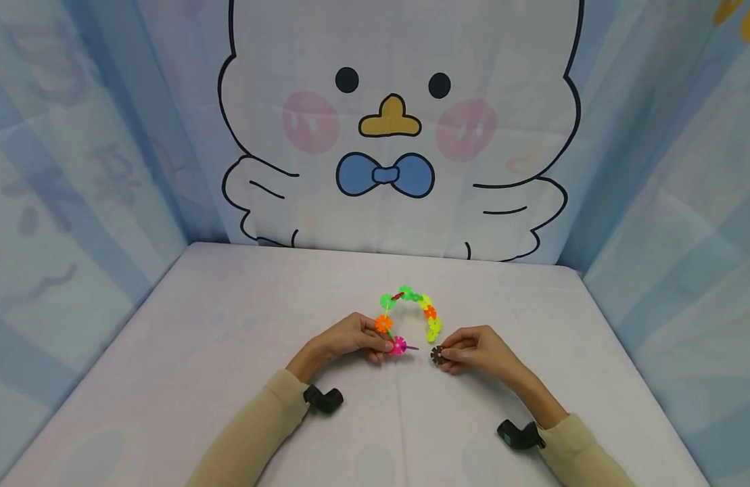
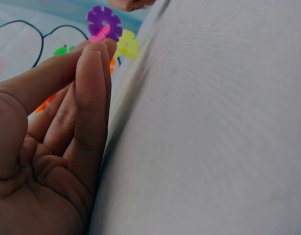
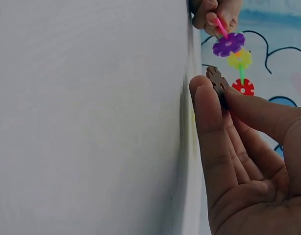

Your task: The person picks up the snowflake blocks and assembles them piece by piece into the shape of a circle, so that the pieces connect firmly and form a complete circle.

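A curved chain of notched plastic discs (image 1: pixel 431 312) in green, yellow, orange and red arcs over the table's middle. At its near left end, my left hand (image 1: pixel 358 336) pinches a pink disc (image 1: pixel 398 345) between thumb and fingers. Joined to that pink disc is a purple disc (image 2: pixel 104 23), seen edge-on from the head and facing the left wrist camera. My right hand (image 1: pixel 481 352) pinches a loose brown disc (image 3: pixel 217 82) by its edge, a short gap to the right of the purple one. Fingertips hide part of the pink and brown discs.
A pale cloth-covered table (image 1: pixel 265 291) spreads beneath both hands. Behind it hangs a curtain (image 1: pixel 508 61) printed with a cartoon character, and more blue curtains stand at both sides. Black wrist devices (image 1: pixel 521 435) sit at the cuffs of beige sleeves (image 1: pixel 253 426).
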`<state>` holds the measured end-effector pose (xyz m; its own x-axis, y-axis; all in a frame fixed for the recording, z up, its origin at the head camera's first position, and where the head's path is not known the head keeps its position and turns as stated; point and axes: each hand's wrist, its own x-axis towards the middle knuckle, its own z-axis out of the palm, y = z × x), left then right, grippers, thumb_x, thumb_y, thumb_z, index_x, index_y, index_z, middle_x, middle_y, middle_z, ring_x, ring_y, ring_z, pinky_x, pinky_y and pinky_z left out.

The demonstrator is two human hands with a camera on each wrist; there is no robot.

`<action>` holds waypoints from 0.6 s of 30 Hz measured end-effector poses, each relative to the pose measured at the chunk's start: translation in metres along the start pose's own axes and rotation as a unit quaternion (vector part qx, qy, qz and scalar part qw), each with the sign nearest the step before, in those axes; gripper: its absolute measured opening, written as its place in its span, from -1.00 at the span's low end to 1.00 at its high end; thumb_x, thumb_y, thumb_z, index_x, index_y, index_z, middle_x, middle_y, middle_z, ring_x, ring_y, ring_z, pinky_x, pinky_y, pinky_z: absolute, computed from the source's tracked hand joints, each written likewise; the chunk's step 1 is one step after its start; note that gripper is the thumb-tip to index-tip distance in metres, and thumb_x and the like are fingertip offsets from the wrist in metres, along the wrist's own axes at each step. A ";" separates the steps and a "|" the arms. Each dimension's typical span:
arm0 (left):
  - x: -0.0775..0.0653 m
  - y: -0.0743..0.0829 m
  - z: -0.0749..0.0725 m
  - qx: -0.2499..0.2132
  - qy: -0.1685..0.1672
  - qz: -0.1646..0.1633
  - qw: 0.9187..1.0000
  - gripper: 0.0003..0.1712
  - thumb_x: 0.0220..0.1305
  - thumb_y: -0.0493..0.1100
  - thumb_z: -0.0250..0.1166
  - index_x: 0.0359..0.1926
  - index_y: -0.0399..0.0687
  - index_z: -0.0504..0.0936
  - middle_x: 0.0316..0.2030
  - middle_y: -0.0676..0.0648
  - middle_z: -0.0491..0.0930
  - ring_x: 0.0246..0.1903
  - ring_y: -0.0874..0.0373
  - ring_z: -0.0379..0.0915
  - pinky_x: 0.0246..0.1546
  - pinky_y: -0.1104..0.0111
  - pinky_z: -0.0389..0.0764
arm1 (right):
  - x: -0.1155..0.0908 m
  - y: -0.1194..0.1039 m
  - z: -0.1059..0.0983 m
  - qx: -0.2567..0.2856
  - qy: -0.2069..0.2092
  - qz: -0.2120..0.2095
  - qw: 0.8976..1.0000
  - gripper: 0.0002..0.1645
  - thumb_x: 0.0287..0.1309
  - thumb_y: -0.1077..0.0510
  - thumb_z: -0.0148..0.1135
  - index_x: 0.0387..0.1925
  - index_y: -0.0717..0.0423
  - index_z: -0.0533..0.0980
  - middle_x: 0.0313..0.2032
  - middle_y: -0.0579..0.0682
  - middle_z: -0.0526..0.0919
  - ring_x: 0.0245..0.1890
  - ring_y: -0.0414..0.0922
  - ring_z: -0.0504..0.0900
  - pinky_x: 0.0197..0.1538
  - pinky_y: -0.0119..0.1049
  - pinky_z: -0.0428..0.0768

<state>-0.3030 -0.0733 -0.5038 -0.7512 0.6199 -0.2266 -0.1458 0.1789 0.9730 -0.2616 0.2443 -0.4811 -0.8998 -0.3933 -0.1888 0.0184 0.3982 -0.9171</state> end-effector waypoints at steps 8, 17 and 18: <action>0.000 0.000 0.002 -0.001 0.001 0.001 1.000 -0.82 0.36 -0.27 0.46 -0.12 -0.34 0.79 -0.40 0.00 0.82 -0.51 0.27 0.69 -0.35 0.45 0.75 | 0.009 -0.005 0.012 0.015 -0.016 -0.015 1.000 -0.71 0.34 0.27 0.40 -0.06 0.46 0.63 -0.23 0.24 0.83 -0.32 -0.05 0.88 -0.21 -0.21 0.83; 0.001 0.000 0.001 -0.005 -0.001 0.001 1.000 -0.78 0.35 -0.26 0.47 -0.10 -0.36 0.78 -0.37 -0.02 0.83 -0.50 0.27 0.69 -0.35 0.45 0.75 | 0.012 -0.010 0.015 0.017 -0.020 -0.014 1.000 -0.72 0.35 0.27 0.39 -0.06 0.46 0.63 -0.23 0.23 0.83 -0.32 -0.05 0.88 -0.20 -0.22 0.83; 0.001 0.000 0.001 -0.006 0.000 0.002 1.000 -0.78 0.35 -0.26 0.47 -0.10 -0.37 0.78 -0.37 -0.03 0.83 -0.51 0.27 0.69 -0.35 0.45 0.75 | 0.012 -0.010 0.015 0.016 -0.020 -0.014 1.000 -0.72 0.35 0.26 0.39 -0.05 0.45 0.63 -0.23 0.23 0.84 -0.33 -0.06 0.87 -0.20 -0.22 0.83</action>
<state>-0.3028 -0.0721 -0.5038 -0.7514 0.6211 -0.2228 -0.1501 0.1678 0.9743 -0.2663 0.2234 -0.4795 -0.8816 -0.4380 -0.1759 0.0072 0.3601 -0.9329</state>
